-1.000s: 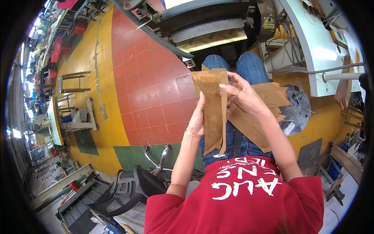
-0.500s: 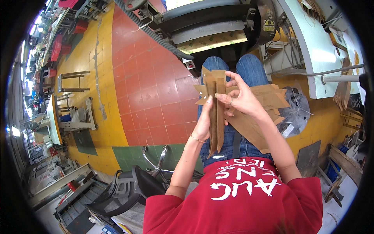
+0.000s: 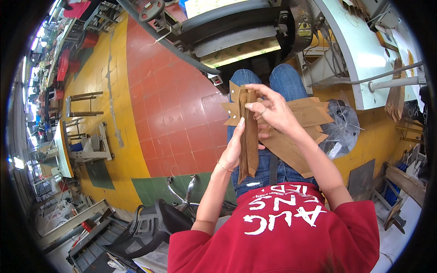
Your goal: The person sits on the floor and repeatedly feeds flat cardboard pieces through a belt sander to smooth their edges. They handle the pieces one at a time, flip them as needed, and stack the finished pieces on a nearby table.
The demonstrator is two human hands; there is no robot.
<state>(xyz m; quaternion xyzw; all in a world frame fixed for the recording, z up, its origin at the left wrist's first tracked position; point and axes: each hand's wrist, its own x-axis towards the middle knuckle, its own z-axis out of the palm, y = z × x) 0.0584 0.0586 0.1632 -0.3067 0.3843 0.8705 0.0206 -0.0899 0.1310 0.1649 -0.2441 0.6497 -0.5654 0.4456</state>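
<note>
Gripping a folded brown paper bag (image 3: pixel 248 132) upright, left hand (image 3: pixel 235 148) cups it, right hand (image 3: pixel 272 113) seemingly pinches its top (above lap).

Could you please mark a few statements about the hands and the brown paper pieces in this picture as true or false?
1. The left hand holds a folded brown paper piece upright over the lap. True.
2. The right hand rests flat on the floor. False: its fingers pinch the top of the folded piece.
3. More flat brown paper pieces lie on the person's lap. True.
4. The person wears green trousers. False: blue jeans cover the legs.
5. A clear plastic bag sits to the person's right. True.
</note>
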